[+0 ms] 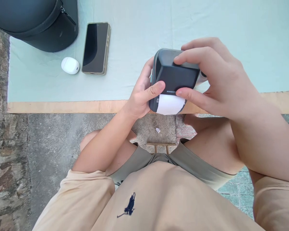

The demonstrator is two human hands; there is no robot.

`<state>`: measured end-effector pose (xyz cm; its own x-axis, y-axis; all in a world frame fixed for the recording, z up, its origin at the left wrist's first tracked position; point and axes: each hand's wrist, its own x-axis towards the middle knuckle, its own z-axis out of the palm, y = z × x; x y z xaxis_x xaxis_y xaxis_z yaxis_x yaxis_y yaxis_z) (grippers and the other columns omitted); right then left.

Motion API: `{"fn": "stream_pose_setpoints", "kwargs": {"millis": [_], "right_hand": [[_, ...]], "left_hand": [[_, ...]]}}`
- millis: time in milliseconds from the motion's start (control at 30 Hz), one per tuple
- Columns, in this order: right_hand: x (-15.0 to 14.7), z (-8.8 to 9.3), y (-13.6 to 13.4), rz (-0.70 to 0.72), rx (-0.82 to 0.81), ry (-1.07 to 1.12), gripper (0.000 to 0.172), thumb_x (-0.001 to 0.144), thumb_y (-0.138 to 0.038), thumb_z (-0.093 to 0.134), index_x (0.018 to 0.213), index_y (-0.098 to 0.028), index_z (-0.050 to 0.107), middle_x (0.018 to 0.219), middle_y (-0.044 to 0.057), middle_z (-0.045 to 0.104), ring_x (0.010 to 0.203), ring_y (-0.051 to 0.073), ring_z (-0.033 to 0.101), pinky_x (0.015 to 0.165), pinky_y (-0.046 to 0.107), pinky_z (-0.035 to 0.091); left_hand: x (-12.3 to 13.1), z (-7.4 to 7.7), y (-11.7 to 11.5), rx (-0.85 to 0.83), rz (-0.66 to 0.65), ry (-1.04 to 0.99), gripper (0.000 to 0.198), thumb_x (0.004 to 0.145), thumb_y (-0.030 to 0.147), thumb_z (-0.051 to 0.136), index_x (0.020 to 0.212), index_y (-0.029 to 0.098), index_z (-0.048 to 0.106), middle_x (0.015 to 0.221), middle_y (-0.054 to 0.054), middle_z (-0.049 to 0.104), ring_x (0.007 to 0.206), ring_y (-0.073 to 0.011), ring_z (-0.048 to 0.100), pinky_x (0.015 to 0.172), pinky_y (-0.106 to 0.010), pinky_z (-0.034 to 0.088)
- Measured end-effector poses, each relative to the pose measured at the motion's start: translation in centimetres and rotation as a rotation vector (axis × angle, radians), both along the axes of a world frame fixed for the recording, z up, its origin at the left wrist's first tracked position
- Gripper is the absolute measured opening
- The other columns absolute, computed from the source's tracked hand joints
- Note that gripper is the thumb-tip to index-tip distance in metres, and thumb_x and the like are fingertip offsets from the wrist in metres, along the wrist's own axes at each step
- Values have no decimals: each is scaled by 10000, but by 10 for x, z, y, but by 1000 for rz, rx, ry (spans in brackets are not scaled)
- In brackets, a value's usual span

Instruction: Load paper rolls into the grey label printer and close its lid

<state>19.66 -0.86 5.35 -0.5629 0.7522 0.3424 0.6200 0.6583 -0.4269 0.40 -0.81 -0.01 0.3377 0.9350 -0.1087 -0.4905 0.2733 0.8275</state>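
A dark portable label printer [179, 75] marked NIIMBOT is held up over the table's front edge. White label paper [170, 104] sticks out of its near end. My left hand [143, 89] grips the printer's left side, thumb on the front and the other fingers behind it. My right hand [219, 73] is closed around the right side, with fingertips on the top face and the thumb at the lower front by the lettering. The printer's underside and part of its right side are hidden.
A pale cloth-covered table [135, 29] with a wooden front edge [69, 106] lies before me. At its left are a black zippered case [38, 29], a phone [95, 48] and a white earbud case [70, 65]. A small white scrap [158, 130] lies on the floor below.
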Motion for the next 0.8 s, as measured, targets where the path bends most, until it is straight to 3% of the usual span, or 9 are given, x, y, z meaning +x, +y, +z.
{"fn": "stream_pose_setpoints", "kwargs": {"millis": [100,233,367,567,700,800], "right_hand": [[2,-5,3,-10,51,9,419,925,-355,544,1320,-218,518,1344,141,545,1268,240,565,975,420,540],[5,-9,7,-52,121,16,361,983,-342,403,1316,-309,539,1378,52,564,1267,233,580,1027,462,523],[6,-9,8,-68,60,9,379,995,-365,381,1351,-344,509,1405,18,562,1261,211,592,1006,408,538],[6,-9,6,16,132,41,478,922,-427,532,1351,-218,512,1393,127,563,1236,251,611,967,412,559],[8,-7,7,44,118,-14,615,860,-494,626,1402,-270,441,1424,127,526,1297,264,564,999,426,543],[10,-5,9,36,162,5,604,825,-512,666,1338,-238,503,1338,137,572,1222,264,593,987,411,536]], "left_hand": [[3,3,-1,9,2,-106,405,839,435,677,1192,247,619,1200,-45,684,1411,-276,504,1123,-365,502],[6,3,2,-58,-2,-185,397,988,431,402,1225,200,620,1321,-54,654,1436,-220,471,1212,-340,409],[5,1,7,-97,24,-107,411,985,429,400,1251,199,613,1278,-41,684,1393,-231,519,1162,-350,463],[3,0,8,-10,40,35,408,969,495,415,1212,237,617,1251,-26,695,1320,-220,580,1104,-343,503],[4,-2,9,-15,45,69,410,979,478,396,1240,232,593,1183,-29,699,1281,-224,605,1058,-361,529],[6,-2,10,-27,40,103,406,971,488,394,1216,234,595,1179,-31,699,1306,-236,585,1044,-365,536]]}}
